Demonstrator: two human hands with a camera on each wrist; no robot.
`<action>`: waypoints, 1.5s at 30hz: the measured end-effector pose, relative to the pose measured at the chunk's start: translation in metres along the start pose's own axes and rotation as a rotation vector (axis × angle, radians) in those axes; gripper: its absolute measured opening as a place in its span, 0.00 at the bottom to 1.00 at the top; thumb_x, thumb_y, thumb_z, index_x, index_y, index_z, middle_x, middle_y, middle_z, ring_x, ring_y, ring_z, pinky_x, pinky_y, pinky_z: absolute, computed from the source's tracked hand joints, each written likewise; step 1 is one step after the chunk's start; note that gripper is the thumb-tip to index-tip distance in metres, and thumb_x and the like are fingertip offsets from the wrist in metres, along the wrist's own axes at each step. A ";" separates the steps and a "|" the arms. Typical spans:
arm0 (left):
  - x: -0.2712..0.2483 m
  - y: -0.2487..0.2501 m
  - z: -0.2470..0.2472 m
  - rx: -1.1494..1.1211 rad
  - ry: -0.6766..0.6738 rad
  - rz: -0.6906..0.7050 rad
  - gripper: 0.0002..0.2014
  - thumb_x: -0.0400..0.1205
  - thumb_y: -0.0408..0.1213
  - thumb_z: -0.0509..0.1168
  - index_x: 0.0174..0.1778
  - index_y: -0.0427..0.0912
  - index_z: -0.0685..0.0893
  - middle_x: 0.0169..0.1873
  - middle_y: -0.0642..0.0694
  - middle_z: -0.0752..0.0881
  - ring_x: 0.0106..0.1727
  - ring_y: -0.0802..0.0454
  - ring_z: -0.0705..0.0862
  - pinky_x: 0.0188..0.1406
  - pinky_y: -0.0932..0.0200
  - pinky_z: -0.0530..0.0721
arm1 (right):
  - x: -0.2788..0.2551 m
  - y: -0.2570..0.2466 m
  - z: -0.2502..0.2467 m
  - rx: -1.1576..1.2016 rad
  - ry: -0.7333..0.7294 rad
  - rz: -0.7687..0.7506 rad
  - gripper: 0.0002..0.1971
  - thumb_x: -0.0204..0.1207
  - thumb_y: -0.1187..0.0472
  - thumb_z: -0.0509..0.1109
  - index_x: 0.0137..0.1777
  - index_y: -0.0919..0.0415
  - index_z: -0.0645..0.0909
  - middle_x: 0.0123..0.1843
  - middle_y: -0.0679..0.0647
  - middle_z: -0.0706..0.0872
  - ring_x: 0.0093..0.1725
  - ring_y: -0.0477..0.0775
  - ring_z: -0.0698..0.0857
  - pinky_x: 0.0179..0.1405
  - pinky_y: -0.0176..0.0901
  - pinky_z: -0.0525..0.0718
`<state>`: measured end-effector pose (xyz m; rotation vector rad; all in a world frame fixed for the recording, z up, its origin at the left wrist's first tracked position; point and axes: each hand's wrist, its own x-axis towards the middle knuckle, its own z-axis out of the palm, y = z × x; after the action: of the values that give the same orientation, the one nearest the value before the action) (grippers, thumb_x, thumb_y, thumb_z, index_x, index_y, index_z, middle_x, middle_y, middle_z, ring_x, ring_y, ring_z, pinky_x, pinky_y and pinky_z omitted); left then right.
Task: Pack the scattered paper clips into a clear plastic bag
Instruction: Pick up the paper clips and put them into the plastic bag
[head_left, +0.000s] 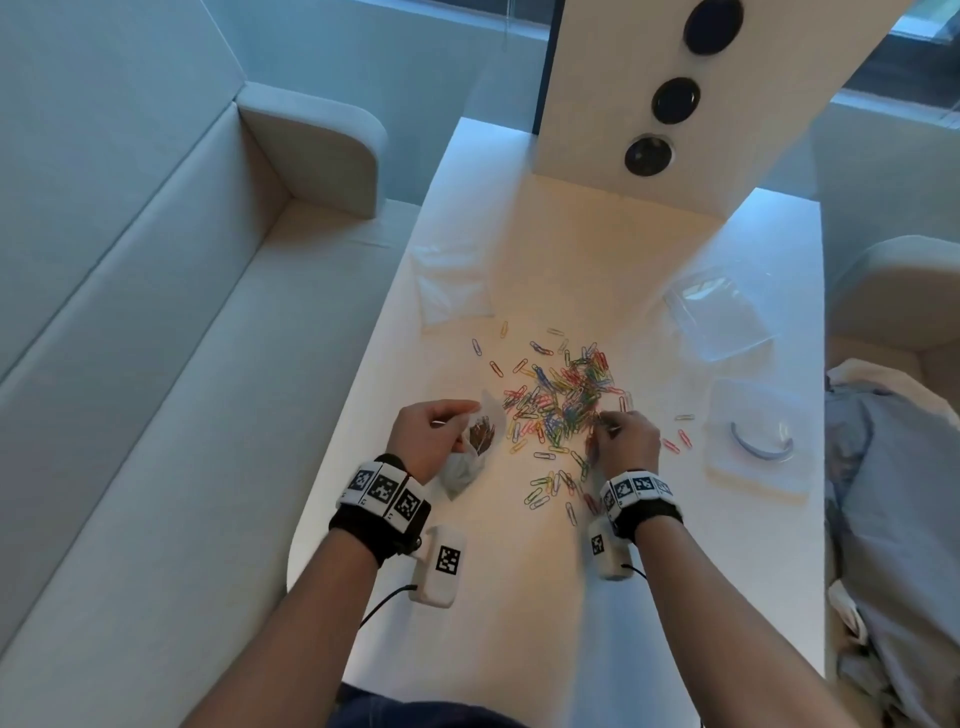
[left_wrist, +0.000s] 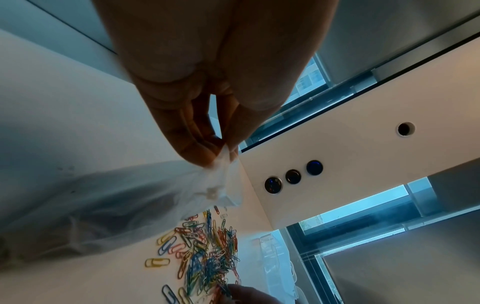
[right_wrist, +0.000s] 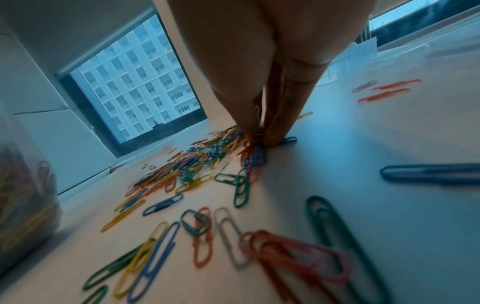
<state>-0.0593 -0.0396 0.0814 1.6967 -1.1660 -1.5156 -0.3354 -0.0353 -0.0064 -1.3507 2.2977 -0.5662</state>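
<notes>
Plastic, clear and crumpled, the bag (head_left: 475, 441) sits left of the paper-clip pile (head_left: 563, 395), its rim pinched by the left hand (head_left: 428, 439); clips already show inside. Right hand (head_left: 626, 441), at the pile's right near edge, pinches several clips, so the mouth lies leftward
</notes>
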 end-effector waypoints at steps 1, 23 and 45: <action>0.000 0.002 0.002 0.009 0.000 0.000 0.10 0.82 0.30 0.67 0.54 0.45 0.91 0.39 0.51 0.91 0.33 0.54 0.85 0.49 0.56 0.89 | 0.000 0.002 -0.003 0.024 0.000 0.014 0.08 0.74 0.66 0.75 0.51 0.65 0.91 0.48 0.60 0.91 0.47 0.59 0.87 0.55 0.42 0.83; -0.002 -0.021 0.091 0.110 -0.218 -0.052 0.07 0.78 0.42 0.71 0.41 0.62 0.91 0.30 0.48 0.91 0.34 0.51 0.91 0.67 0.38 0.82 | -0.066 -0.037 -0.023 0.774 -0.510 0.325 0.15 0.73 0.80 0.69 0.57 0.70 0.87 0.43 0.59 0.92 0.44 0.53 0.92 0.49 0.43 0.90; -0.007 -0.013 0.057 0.053 -0.132 -0.048 0.10 0.83 0.28 0.66 0.54 0.42 0.91 0.30 0.46 0.88 0.24 0.62 0.82 0.36 0.71 0.85 | 0.023 0.025 -0.024 -0.136 -0.148 0.247 0.36 0.78 0.43 0.68 0.82 0.58 0.63 0.83 0.69 0.58 0.83 0.67 0.58 0.79 0.64 0.63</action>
<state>-0.1117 -0.0199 0.0629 1.6913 -1.2514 -1.6613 -0.3766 -0.0410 -0.0030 -1.1028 2.3671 -0.2263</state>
